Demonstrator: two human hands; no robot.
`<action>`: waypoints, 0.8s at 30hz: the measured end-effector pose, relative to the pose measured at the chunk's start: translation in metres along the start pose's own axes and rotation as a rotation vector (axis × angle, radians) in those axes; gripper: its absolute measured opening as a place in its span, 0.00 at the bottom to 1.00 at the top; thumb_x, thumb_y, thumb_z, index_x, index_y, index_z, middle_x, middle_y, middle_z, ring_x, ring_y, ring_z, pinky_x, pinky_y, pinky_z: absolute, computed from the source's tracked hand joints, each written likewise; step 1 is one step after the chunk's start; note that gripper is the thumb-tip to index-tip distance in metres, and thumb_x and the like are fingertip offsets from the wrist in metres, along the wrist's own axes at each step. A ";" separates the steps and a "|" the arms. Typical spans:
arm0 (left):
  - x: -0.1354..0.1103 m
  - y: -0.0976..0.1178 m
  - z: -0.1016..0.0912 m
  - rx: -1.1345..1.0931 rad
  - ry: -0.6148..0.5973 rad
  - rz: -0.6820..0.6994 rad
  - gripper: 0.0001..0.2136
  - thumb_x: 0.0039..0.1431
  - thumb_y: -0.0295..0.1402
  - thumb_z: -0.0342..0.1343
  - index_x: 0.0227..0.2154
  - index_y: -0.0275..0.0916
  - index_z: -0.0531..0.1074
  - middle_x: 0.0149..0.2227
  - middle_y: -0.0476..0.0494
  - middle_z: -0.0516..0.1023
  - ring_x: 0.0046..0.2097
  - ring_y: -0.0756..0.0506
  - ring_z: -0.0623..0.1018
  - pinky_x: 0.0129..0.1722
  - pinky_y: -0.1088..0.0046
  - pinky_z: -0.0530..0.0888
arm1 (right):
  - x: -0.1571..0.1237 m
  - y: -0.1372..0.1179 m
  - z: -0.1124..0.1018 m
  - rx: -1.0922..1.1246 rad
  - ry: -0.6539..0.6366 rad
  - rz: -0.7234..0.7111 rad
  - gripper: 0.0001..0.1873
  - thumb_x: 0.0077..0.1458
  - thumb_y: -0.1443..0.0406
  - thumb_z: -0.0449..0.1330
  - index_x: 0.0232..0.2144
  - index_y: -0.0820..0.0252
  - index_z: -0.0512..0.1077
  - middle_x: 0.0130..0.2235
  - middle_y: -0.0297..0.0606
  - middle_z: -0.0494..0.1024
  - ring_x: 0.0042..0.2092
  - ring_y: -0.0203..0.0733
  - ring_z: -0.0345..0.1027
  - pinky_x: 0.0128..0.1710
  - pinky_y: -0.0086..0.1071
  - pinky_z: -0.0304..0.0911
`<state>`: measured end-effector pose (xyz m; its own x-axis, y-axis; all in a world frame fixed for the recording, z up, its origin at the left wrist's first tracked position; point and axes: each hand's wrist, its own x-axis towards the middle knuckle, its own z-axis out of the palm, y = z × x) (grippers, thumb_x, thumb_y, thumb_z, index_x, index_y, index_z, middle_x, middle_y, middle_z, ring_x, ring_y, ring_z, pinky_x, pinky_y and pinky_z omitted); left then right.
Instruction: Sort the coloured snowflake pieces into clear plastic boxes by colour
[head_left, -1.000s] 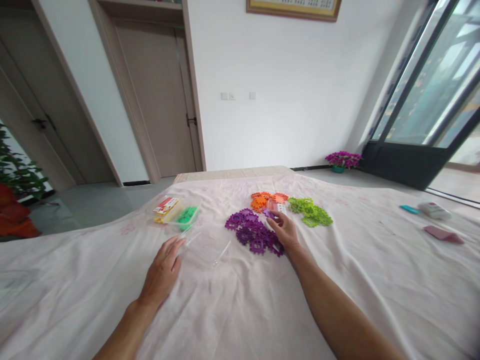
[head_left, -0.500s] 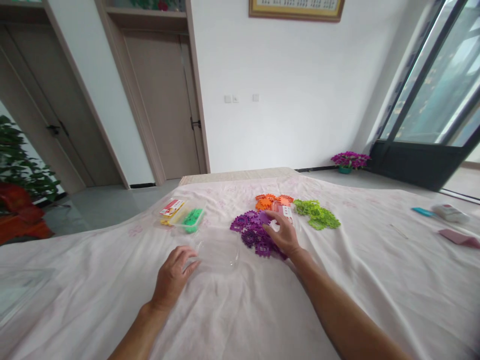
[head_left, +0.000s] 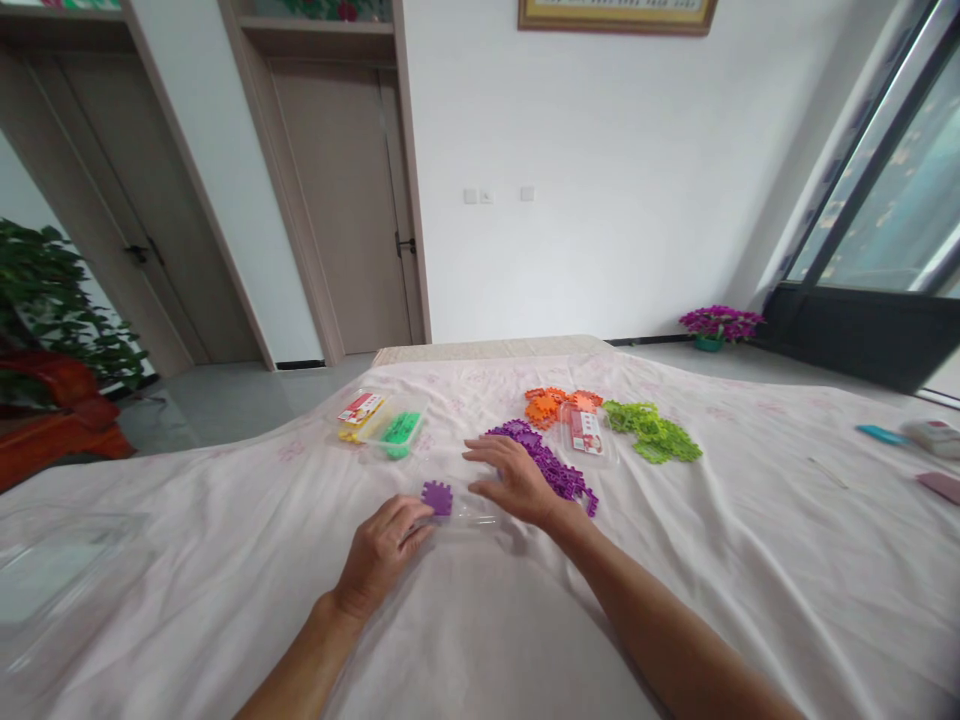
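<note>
A small clear plastic container lies on the pale pink cloth in front of me, with one purple interlocking piece in it. My left hand curls its fingers against the container's near-left edge. My right hand hovers flat just right of the container, fingers stretched out and holding nothing, beside the purple pile. Behind that are an orange pile and a lime-green pile.
A clear lid with a red label lies between the piles. A clear box of yellow and green pieces sits far left of them. A large clear tub is at the left edge. Small items lie at far right.
My right hand carried a purple piece leftward from the pile to the clear container and let it go; its fingers are now spread. My left hand stayed at the container's edge.
</note>
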<state>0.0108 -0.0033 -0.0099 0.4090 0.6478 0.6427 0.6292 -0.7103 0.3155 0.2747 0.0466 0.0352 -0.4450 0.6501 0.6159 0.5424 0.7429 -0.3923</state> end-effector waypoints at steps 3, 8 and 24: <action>0.001 -0.003 0.000 -0.014 -0.051 -0.036 0.10 0.65 0.37 0.51 0.46 0.45 0.73 0.45 0.43 0.76 0.47 0.45 0.77 0.47 0.69 0.76 | -0.004 0.021 -0.026 -0.060 0.080 0.217 0.15 0.55 0.63 0.60 0.45 0.53 0.77 0.48 0.40 0.79 0.51 0.48 0.71 0.54 0.44 0.61; -0.001 -0.006 0.001 0.015 -0.038 -0.080 0.09 0.65 0.38 0.51 0.42 0.44 0.75 0.40 0.45 0.76 0.42 0.46 0.78 0.43 0.71 0.76 | -0.016 0.053 -0.080 -0.220 -0.069 0.593 0.13 0.49 0.62 0.62 0.38 0.55 0.80 0.37 0.38 0.81 0.38 0.47 0.74 0.38 0.35 0.64; -0.002 -0.015 0.003 0.038 0.052 -0.187 0.19 0.58 0.49 0.57 0.49 0.48 0.73 0.58 0.41 0.65 0.53 0.40 0.74 0.54 0.58 0.74 | -0.057 0.081 -0.090 -0.493 -0.355 0.795 0.24 0.19 0.65 0.74 0.28 0.50 0.77 0.25 0.34 0.77 0.27 0.44 0.72 0.24 0.30 0.55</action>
<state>0.0024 0.0070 -0.0182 0.2482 0.7516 0.6111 0.7161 -0.5672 0.4068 0.4081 0.0552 0.0294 0.0316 0.9992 0.0264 0.9741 -0.0248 -0.2249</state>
